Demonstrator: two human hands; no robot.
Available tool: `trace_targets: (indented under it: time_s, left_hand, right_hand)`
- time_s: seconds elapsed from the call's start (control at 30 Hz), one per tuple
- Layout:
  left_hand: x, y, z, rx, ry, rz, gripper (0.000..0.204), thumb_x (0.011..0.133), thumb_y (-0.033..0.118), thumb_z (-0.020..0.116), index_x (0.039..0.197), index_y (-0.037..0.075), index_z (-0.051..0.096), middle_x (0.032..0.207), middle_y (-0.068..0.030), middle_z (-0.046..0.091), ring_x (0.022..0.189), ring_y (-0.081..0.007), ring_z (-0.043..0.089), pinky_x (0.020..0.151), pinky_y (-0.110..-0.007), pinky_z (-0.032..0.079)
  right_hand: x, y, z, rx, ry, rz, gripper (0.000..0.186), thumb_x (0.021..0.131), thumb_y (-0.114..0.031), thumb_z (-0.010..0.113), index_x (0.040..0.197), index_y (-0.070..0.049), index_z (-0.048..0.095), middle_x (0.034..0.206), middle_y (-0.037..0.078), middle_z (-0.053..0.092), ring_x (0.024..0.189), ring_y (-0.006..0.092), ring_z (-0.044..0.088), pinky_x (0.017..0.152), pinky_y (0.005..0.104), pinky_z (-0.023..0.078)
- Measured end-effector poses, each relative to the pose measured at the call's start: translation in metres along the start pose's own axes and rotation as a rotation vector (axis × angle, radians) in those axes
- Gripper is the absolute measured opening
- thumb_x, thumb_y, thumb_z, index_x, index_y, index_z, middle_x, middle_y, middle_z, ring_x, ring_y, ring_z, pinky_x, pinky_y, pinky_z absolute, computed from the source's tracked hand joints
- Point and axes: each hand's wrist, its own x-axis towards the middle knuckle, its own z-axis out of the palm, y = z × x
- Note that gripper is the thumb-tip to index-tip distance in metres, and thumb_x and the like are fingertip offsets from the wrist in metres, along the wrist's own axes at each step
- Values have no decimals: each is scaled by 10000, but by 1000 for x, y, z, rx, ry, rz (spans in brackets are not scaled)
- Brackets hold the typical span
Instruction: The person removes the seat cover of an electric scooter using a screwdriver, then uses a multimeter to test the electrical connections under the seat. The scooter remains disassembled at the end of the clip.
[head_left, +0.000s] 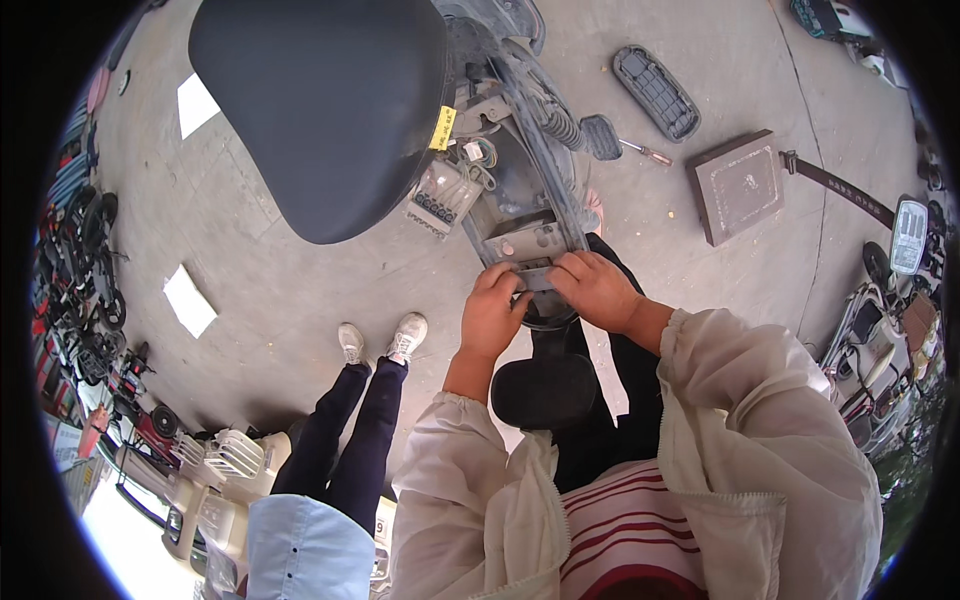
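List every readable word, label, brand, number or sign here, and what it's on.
Yellow sticker on the black seat: dark marks, too small to read.
White plate at the lower edge: one bold character, not copied out.
Brown box: pale pattern, no words legible.
Dark strap: pale marks, illegible.

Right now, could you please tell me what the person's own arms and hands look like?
The left sleeve and right sleeve are loose, thin and off-white, with gathered cuffs. The left hand and right hand wear no gloves, and no watch shows.
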Motion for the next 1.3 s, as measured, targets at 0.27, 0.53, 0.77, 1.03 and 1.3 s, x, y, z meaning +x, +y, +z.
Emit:
trace_targets:
  time_s: [0.27,0.53,0.77,1.03,1.3]
  left_hand:
    - [7,5,13,167,122,33,486,718,87,756,1151,54,536,1092,-139,609,1062,-343,566,898,-407,481]
    - [15,2,19,187,55,20,513,726,96,739,1196,66,534,1180,-137,569,1120,-341,537,938,-409,470]
    - [12,1,15,139,38,-63,553,731,108,747,1232,66,517,1258,-146,518,1175,-350,504,953,-413,467]
    - [9,0,14,107,64,-80,553,745,117,738,1247,64,512,1277,-146,504,1186,-352,495,965,-409,461]
    - [-14,7,-5,50,183,-158,510,779,121,710,1245,81,509,1275,-151,501,1173,-360,504,942,-417,469]
  right_hand:
    - [2,4,-3,-70,-19,28,215,753,-99,575,966,-78,556,950,83,514,900,270,572,787,382,486]
    - [4,3,-5,-83,-74,40,215,769,-109,569,983,-85,571,972,90,515,918,278,577,802,384,489]
    - [4,0,-7,-48,-79,52,297,777,-86,582,1074,-83,592,1038,112,528,966,300,584,855,399,489]
    - [2,0,-9,9,-70,68,331,771,-58,619,1100,-75,586,1079,126,522,932,321,593,822,406,506]
    - [-3,-8,-30,68,-69,53,359,776,-46,640,1126,-73,566,1088,131,517,946,332,583,831,401,504]
